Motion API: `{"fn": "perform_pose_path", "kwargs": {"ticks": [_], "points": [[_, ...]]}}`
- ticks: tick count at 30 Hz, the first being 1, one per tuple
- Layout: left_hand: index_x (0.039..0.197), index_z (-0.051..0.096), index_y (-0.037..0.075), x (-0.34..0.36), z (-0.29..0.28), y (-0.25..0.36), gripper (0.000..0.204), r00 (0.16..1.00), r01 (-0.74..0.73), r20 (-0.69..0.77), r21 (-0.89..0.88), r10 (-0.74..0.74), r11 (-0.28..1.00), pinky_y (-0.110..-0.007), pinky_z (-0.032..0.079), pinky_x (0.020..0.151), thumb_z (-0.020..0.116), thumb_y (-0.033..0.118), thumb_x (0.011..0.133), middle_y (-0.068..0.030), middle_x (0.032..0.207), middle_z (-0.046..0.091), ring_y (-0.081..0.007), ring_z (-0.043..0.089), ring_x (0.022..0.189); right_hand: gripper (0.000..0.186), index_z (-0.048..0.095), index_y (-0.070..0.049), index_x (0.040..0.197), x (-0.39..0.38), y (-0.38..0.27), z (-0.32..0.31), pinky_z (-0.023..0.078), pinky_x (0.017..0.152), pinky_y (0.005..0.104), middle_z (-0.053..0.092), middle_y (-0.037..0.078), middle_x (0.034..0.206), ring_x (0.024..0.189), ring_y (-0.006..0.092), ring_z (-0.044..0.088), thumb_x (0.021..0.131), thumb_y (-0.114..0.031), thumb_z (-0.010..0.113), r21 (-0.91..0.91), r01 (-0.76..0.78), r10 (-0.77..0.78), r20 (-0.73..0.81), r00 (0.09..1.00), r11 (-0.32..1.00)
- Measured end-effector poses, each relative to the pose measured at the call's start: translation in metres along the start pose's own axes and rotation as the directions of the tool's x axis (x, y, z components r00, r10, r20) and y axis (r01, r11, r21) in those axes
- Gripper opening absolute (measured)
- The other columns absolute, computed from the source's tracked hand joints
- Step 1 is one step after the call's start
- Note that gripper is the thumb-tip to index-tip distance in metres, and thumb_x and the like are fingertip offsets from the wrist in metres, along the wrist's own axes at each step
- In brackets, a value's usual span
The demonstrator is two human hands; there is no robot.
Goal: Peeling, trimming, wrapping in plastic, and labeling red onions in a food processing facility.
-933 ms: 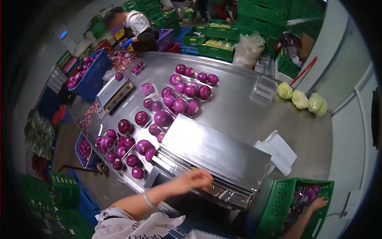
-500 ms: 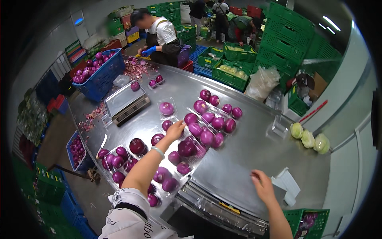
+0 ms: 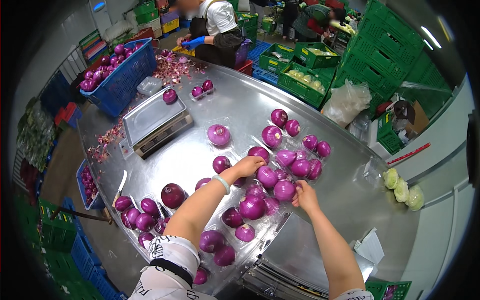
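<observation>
Several purple onions (image 3: 267,176) sit in a clear plastic tray on the steel table (image 3: 350,210). My left hand (image 3: 248,166) is closed at the tray's left end, fingertips down between onions. At the right end my right hand (image 3: 306,196) pinches the tray's edge, beside a round onion (image 3: 285,190). Much of the tray's rim is hidden by onions and fingers. Behind it stand more onions in clear trays (image 3: 300,168). Nearer me, a large dark onion (image 3: 252,206) and others lie in further trays.
A weighing scale (image 3: 155,125) carries one onion. Behind it stands a blue crate (image 3: 125,80) heaped with onions. A knife (image 3: 120,186) lies at the left edge. A wrapping machine (image 3: 295,250) is in front of me; cabbages (image 3: 401,190) lie right. A blue-gloved person (image 3: 215,40) works beyond the table.
My right hand has come left and forward from above the metal plate to the onion tray. My left hand has moved slightly among the onions. The view has shifted.
</observation>
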State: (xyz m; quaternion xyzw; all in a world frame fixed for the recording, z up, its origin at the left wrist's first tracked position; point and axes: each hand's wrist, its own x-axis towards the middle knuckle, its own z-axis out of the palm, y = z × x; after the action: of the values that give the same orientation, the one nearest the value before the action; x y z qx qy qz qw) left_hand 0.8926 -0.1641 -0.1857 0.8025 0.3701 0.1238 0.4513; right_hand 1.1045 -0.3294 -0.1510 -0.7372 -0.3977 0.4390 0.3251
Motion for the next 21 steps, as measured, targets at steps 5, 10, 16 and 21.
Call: {"fn": "perform_pose_path", "kwargs": {"ticks": [5,10,16,21], "points": [[0.096,0.058,0.004,-0.001,-0.007,-0.008,0.019,0.982,-0.156,-0.098,0.067,0.162,0.985,-0.037,0.045,0.066,0.050,0.021,0.093,-0.0148,0.079,0.061,-0.0272,0.059,0.073,0.019,0.058,0.000,0.105,-0.002,-0.020,0.007,0.045,0.038,0.0294,0.058,0.009,0.059,0.044,0.0150,0.056,0.093,-0.007,0.045,0.027,-0.014,0.016,-0.056,0.998,1.000],[0.090,0.055,0.002,-0.004,-0.036,0.075,0.015,0.969,-0.181,-0.158,0.078,0.191,0.980,-0.044,0.044,0.069,0.050,0.016,0.090,-0.0211,0.081,0.060,-0.0397,0.057,0.077,0.018,0.060,-0.002,0.103,-0.015,-0.042,-0.042,0.043,0.035,0.0279,0.057,0.007,0.059,0.042,0.0126,0.055,0.091,-0.008,0.047,0.000,0.178,-0.176,-0.136,0.975,0.984],[0.105,0.054,-0.001,-0.076,0.000,0.179,0.017,0.995,-0.101,-0.034,-0.183,0.096,0.978,-0.029,0.044,0.045,0.047,0.011,0.095,-0.0101,0.065,0.058,-0.0145,0.056,0.048,0.018,0.061,-0.004,0.103,-0.107,-0.030,-0.111,0.037,0.042,0.0243,0.053,0.002,0.060,0.045,0.0086,0.047,0.092,-0.013,0.050,0.127,0.099,-0.085,-0.111,0.990,0.987],[0.111,0.049,-0.002,-0.141,0.109,0.204,0.019,0.971,0.116,0.238,-0.368,-0.027,0.923,-0.028,0.048,0.045,0.046,0.005,0.094,-0.0090,0.067,0.057,-0.0146,0.060,0.052,0.015,0.061,-0.004,0.099,-0.205,0.061,-0.146,0.035,0.046,0.0221,0.048,-0.002,0.058,0.049,0.0060,0.044,0.091,-0.012,0.051,-0.109,0.079,-0.099,-0.196,0.976,0.991]]}}
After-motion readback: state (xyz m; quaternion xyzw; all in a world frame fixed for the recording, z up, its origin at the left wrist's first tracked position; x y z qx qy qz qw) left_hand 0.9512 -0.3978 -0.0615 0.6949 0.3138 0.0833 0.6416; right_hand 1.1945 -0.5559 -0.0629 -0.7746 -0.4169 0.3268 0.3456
